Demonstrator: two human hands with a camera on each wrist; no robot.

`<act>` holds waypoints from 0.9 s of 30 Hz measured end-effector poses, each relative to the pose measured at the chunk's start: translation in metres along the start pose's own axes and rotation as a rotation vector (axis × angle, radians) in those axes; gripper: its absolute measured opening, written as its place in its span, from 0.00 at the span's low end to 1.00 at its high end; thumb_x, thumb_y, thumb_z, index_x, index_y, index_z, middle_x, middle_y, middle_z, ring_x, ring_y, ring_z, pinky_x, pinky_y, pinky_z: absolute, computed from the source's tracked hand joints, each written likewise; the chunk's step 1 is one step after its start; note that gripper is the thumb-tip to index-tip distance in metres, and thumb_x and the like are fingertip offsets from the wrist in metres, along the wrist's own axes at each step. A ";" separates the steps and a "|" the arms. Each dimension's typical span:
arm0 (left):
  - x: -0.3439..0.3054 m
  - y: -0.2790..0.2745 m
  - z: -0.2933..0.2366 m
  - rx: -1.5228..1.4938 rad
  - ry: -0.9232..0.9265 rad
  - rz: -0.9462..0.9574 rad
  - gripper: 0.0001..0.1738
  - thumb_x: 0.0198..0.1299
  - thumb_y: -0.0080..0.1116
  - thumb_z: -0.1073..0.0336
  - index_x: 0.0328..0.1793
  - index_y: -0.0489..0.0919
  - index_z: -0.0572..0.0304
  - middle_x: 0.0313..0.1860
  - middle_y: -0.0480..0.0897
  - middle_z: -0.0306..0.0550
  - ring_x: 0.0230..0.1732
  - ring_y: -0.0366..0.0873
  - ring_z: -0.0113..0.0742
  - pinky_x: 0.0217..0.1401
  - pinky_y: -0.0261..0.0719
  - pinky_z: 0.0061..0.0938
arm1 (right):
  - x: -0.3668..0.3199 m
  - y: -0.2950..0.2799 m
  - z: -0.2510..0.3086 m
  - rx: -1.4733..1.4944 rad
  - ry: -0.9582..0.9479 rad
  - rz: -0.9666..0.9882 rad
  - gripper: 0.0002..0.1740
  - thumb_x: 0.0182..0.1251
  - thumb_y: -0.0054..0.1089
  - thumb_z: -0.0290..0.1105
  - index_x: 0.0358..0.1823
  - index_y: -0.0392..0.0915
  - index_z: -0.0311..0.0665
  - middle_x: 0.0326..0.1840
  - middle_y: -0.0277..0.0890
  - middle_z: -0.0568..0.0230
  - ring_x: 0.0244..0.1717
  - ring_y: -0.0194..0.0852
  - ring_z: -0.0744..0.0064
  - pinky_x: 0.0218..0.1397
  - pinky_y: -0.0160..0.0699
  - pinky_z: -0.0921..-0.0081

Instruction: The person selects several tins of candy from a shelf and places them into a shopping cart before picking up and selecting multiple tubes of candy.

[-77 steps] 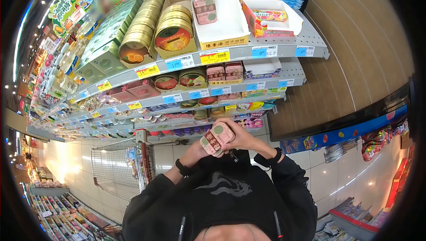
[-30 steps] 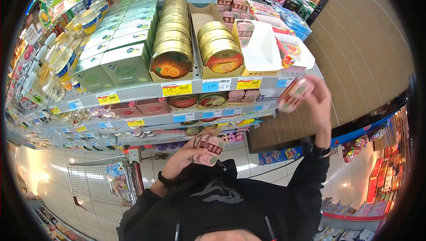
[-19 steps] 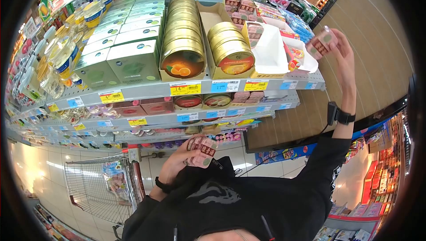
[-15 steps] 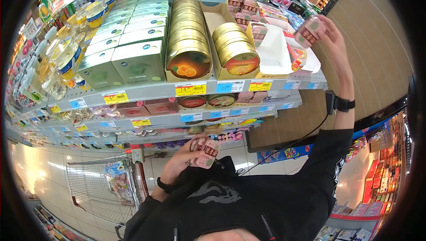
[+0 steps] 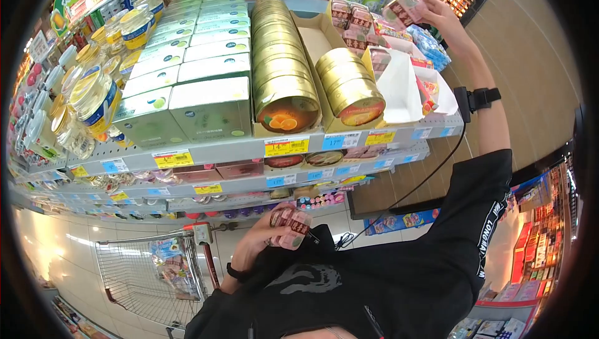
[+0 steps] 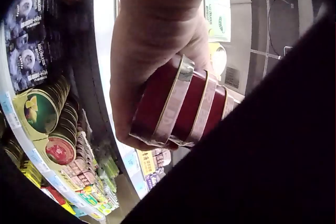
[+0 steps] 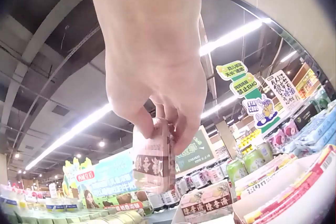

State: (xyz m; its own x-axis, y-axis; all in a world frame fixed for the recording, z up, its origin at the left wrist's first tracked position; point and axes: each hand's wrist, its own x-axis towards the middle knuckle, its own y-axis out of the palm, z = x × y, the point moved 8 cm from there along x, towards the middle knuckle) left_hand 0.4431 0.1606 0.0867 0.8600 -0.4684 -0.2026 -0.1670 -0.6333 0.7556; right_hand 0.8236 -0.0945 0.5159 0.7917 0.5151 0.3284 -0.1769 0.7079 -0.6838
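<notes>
My left hand (image 5: 254, 239) grips a small stack of pink candy tins (image 5: 291, 228) in front of the chest. In the left wrist view these tins (image 6: 181, 108) show dark red sides and pale pink rims. High at the back right, my right hand (image 5: 444, 19) holds one more pink candy tin (image 5: 404, 10) by its end. The right wrist view has this tin (image 7: 151, 158) hanging upright from the fingertips, above the shelf goods. Below and left of it, more pink tins (image 5: 360, 20) stand stacked in a display box behind the white carton (image 5: 399, 92).
Gold round tins (image 5: 281, 77) and green boxes (image 5: 209, 102) fill the upper shelf, with clear tubs (image 5: 93, 98) further left. A price-tagged shelf edge (image 5: 243, 145) runs along the front. A wire shopping cart (image 5: 134, 270) stands at lower left; a brown panel (image 5: 524, 77) borders the right.
From both hands together at the chest, my right hand has carried one tin out right, then up and back over the shelf. The left hand keeps its stack near the chest.
</notes>
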 end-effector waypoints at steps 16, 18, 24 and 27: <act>0.043 -0.016 0.005 0.158 -0.016 -0.027 0.41 0.48 0.77 0.69 0.69 0.69 0.61 0.62 0.75 0.46 0.64 0.74 0.38 0.70 0.71 0.33 | 0.117 0.055 -0.080 -0.455 -0.214 0.221 0.20 0.71 0.62 0.36 0.60 0.75 0.35 0.50 0.81 0.56 0.52 0.79 0.65 0.56 0.79 0.69; 0.047 -0.016 0.005 0.165 -0.032 -0.017 0.40 0.48 0.77 0.70 0.69 0.70 0.60 0.63 0.75 0.46 0.65 0.73 0.38 0.70 0.69 0.32 | 0.116 0.065 -0.094 -0.502 -0.179 0.252 0.19 0.71 0.63 0.37 0.59 0.78 0.35 0.48 0.81 0.56 0.49 0.80 0.65 0.54 0.79 0.67; 0.055 -0.028 0.005 0.215 -0.004 -0.055 0.38 0.49 0.76 0.69 0.68 0.71 0.59 0.62 0.75 0.44 0.65 0.71 0.36 0.70 0.67 0.31 | 0.117 0.073 -0.106 -0.582 -0.197 0.251 0.18 0.69 0.65 0.37 0.57 0.80 0.36 0.48 0.81 0.53 0.49 0.80 0.56 0.55 0.77 0.63; 0.058 -0.026 0.003 0.238 -0.036 -0.060 0.38 0.51 0.76 0.70 0.68 0.71 0.58 0.64 0.74 0.44 0.67 0.71 0.38 0.71 0.67 0.32 | 0.109 0.075 -0.088 -0.786 -0.258 0.197 0.16 0.68 0.65 0.35 0.54 0.79 0.39 0.48 0.78 0.54 0.54 0.76 0.54 0.59 0.74 0.58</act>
State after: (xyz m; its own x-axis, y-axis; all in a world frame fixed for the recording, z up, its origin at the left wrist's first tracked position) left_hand 0.4956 0.1482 0.0541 0.8546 -0.4446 -0.2684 -0.2285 -0.7861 0.5743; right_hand 0.9483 -0.0281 0.4428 0.6143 0.7552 0.2289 0.2356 0.1013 -0.9666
